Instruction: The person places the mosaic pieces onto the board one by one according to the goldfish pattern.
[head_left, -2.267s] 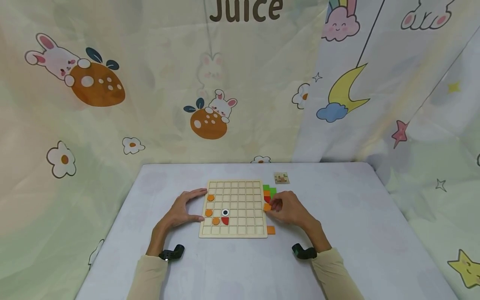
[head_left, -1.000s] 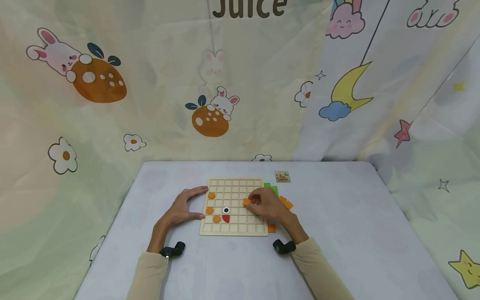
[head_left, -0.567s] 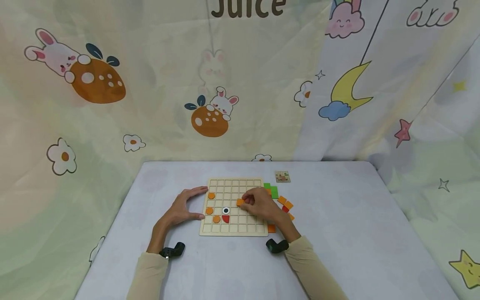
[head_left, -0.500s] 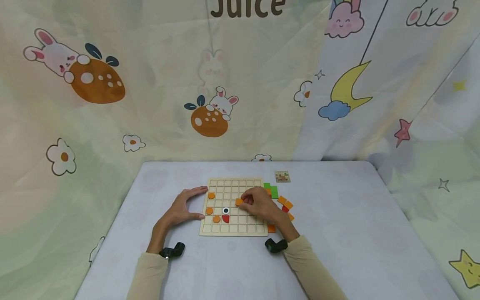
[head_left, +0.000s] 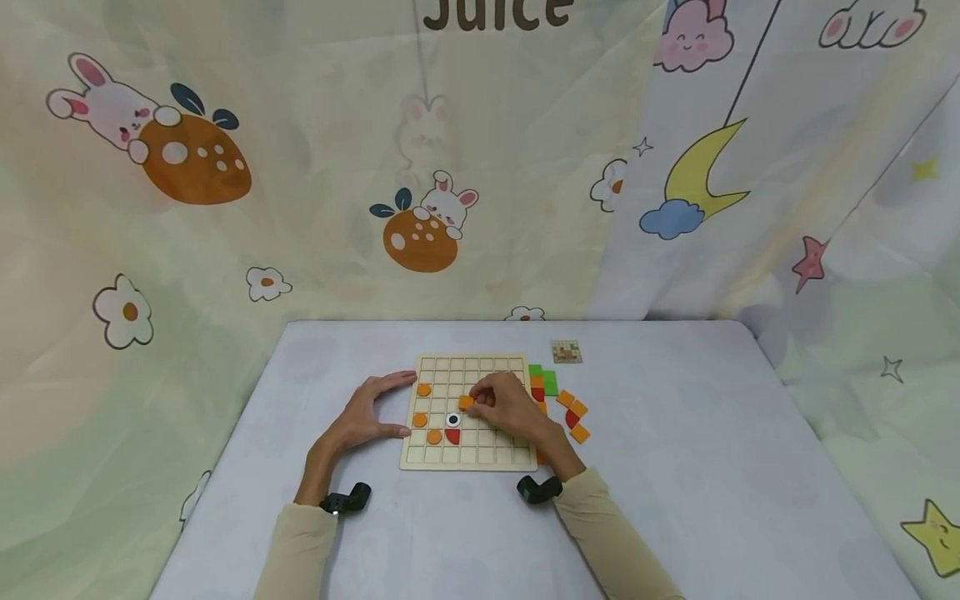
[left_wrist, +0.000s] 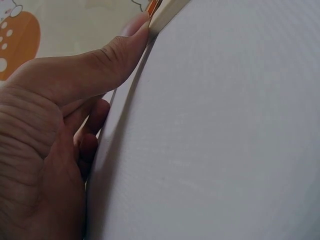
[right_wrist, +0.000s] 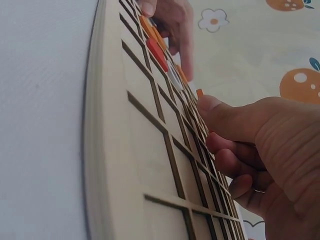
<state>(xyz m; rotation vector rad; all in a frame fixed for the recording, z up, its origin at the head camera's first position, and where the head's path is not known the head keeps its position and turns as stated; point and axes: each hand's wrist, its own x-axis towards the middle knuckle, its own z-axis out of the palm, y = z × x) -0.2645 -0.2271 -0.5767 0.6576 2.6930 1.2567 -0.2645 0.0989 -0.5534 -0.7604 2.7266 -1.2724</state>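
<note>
In the head view, a pale wooden grid board point(head_left: 495, 456) lies on the table. My left hand point(head_left: 360, 419) spans its left edge, thumb and fingertips touching the rim; the left wrist view has the thumb point(left_wrist: 100, 70) against the board's side. Between thumb and fingers my right hand point(head_left: 516, 408) pinches an orange square tile point(head_left: 466, 402) over the middle of the grid. In the right wrist view just a corner of that tile point(right_wrist: 200, 92) shows past the thumb. On the grid sit orange discs point(head_left: 420, 420), a white disc with a black dot point(head_left: 453, 420) and a red quarter-round tile point(head_left: 452, 436).
Green tiles point(head_left: 550, 383), with orange and red ones, lie along the board's right edge, partly behind my right hand. Farther right are loose orange squares point(head_left: 579, 433) and a red piece point(head_left: 572, 418). A small patterned card point(head_left: 566, 352) lies behind them.
My right hand has carried the orange square tile from beside the board's right edge leftward over the grid, near the white disc. The left hand has stayed at the left edge.
</note>
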